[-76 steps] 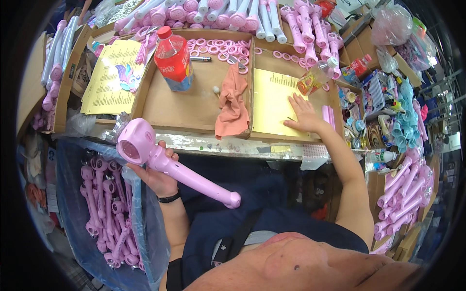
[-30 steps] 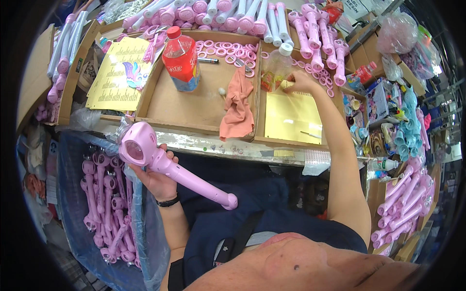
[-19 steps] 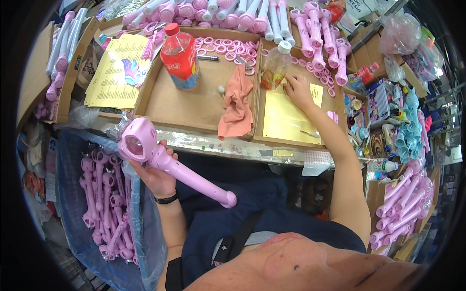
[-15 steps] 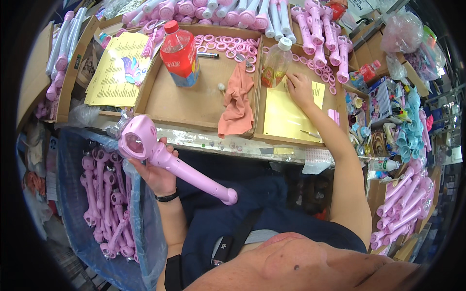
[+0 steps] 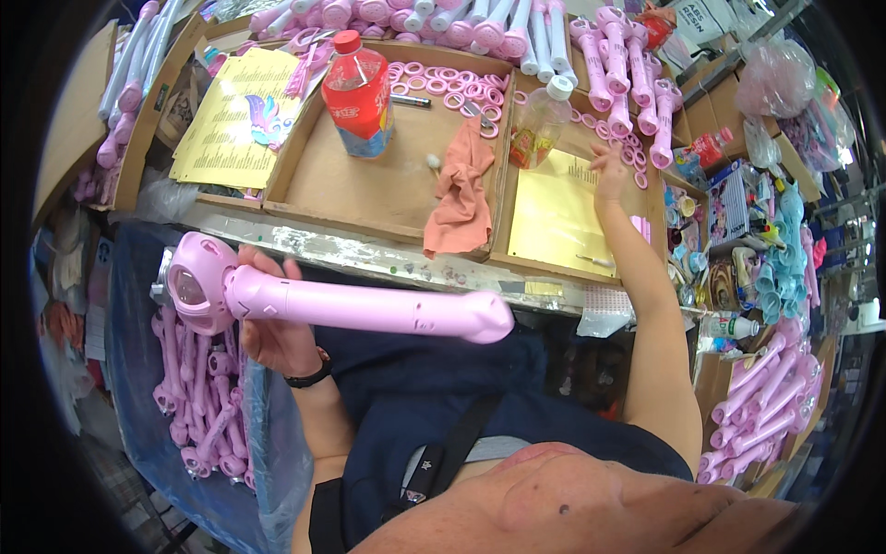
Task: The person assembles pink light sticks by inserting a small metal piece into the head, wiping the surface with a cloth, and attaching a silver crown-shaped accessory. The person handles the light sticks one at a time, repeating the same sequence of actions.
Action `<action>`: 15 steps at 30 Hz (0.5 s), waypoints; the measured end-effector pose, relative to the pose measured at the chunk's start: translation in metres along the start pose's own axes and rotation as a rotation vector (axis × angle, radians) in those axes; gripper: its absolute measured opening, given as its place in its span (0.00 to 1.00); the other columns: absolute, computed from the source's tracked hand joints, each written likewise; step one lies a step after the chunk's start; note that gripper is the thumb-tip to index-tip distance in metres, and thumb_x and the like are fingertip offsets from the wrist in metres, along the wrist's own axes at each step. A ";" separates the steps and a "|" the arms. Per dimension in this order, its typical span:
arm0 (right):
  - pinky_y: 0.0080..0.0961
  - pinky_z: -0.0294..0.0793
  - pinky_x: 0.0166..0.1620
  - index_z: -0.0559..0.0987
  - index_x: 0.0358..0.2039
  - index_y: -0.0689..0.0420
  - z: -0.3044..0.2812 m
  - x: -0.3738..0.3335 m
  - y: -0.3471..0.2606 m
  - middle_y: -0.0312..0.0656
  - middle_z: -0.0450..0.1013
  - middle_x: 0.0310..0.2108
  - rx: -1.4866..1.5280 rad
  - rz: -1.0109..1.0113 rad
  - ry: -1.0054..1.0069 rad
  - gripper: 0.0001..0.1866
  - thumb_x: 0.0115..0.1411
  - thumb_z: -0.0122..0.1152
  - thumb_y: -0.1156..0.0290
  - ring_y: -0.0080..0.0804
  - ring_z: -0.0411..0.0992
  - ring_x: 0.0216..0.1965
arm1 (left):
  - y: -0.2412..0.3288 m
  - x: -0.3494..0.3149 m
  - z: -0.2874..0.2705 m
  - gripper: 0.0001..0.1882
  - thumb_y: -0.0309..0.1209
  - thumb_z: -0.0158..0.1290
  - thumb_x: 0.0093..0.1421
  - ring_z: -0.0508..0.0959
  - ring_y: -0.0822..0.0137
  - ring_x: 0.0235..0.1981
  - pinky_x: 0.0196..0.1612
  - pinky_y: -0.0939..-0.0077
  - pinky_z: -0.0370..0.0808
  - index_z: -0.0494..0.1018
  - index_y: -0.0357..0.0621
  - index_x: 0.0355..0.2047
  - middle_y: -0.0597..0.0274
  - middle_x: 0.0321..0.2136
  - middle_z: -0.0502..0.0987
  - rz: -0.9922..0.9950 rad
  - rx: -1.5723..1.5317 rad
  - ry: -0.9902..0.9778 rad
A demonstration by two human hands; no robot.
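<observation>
With left hand [image 5: 280, 343], grips a pink wand [image 5: 369, 309] in front of the body, its round head to the left.

Has thumb and fingers clamped around the neck, just beside the windowed head, with the handle stretching rightward; wears a black band [image 5: 311, 372] on that wrist. Has a blue-lined bin [image 5: 281, 452] at lower left, holding many similar wands [image 5: 217, 397]. Beyond the table edge, has a cardboard tray [image 5: 351, 189] with a crumpled salmon cloth [image 5: 461, 198], and to its right a yellow sheet [image 5: 558, 217]. Holds right hand [image 5: 609, 174] near the sheet's far right corner, fingers loosely bent and slightly apart; cannot tell whether touching. Has a clear bottle [image 5: 542, 129] to the left of that hand, a red-labelled bottle [image 5: 358, 102] farther left, pink rings [image 5: 452, 85] behind, and heaped white-handled wands [image 5: 489, 28] farthest off.
</observation>
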State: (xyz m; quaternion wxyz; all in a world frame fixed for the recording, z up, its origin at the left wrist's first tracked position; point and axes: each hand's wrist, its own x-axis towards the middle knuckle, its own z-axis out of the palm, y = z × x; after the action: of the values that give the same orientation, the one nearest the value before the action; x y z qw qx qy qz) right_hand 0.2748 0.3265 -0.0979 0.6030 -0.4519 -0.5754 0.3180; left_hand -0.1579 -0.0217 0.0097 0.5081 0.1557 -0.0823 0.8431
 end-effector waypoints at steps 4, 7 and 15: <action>0.27 0.65 0.53 0.78 0.26 0.63 -0.010 0.014 -0.018 0.46 0.76 0.40 0.043 0.097 0.129 0.26 0.68 0.46 0.52 0.34 0.70 0.47 | -0.007 -0.010 0.001 0.42 0.25 0.60 0.55 0.38 0.43 0.69 0.67 0.42 0.37 0.51 0.57 0.66 0.50 0.68 0.42 -0.170 0.045 -0.011; 0.29 0.67 0.52 0.76 0.37 0.60 -0.003 0.014 -0.075 0.45 0.73 0.47 -0.167 -0.292 -0.103 0.11 0.63 0.56 0.64 0.35 0.71 0.44 | -0.014 -0.016 -0.002 0.42 0.28 0.60 0.56 0.45 0.42 0.67 0.66 0.39 0.46 0.50 0.58 0.66 0.51 0.65 0.53 -0.138 0.173 0.060; 0.32 0.72 0.43 0.75 0.37 0.51 0.033 -0.056 -0.251 0.39 0.75 0.39 -0.732 -1.468 -0.222 0.14 0.51 0.67 0.77 0.36 0.71 0.43 | -0.030 -0.015 -0.004 0.35 0.25 0.55 0.59 0.56 0.47 0.65 0.64 0.43 0.56 0.52 0.56 0.64 0.57 0.61 0.62 0.024 0.385 0.144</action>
State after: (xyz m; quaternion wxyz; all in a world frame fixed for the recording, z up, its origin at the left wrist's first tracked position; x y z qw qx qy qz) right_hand 0.2010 0.1840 0.1061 0.4117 -0.0951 -0.8475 -0.3213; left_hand -0.1251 -0.0189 -0.0004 0.4634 0.1884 0.1150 0.8582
